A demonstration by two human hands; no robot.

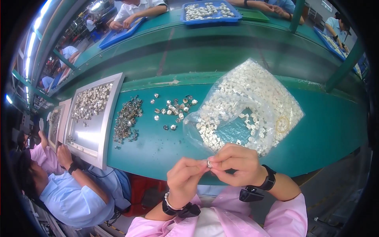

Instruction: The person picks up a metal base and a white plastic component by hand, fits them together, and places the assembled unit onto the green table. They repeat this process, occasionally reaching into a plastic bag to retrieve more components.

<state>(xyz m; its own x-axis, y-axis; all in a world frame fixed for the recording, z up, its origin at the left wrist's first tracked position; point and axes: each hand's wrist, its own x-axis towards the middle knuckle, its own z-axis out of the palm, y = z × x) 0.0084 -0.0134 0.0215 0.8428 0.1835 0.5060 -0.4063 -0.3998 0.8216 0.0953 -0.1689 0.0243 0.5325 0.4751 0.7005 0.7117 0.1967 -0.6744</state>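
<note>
Close to the table's front edge, my left hand (182, 177) and my right hand (240, 165) meet fingertip to fingertip. Pinched between them is a small white-and-metal part (209, 163), mostly covered by the fingers. Just beyond my right hand lies an open clear plastic bag (282, 100) full of small white parts (211, 125). Left of the bag, several loose pieces, some white and some metallic (173, 108), are scattered on the green tabletop (158, 152). A heap of small dark metal pieces (128, 116) sits further left.
A metal-framed tray (106, 136) holding small white pieces (92, 100) stands at the left, beside a person in light blue (79, 197). A raised green ledge (197, 47) runs along the far side. Beyond it, other people work at blue trays (211, 19).
</note>
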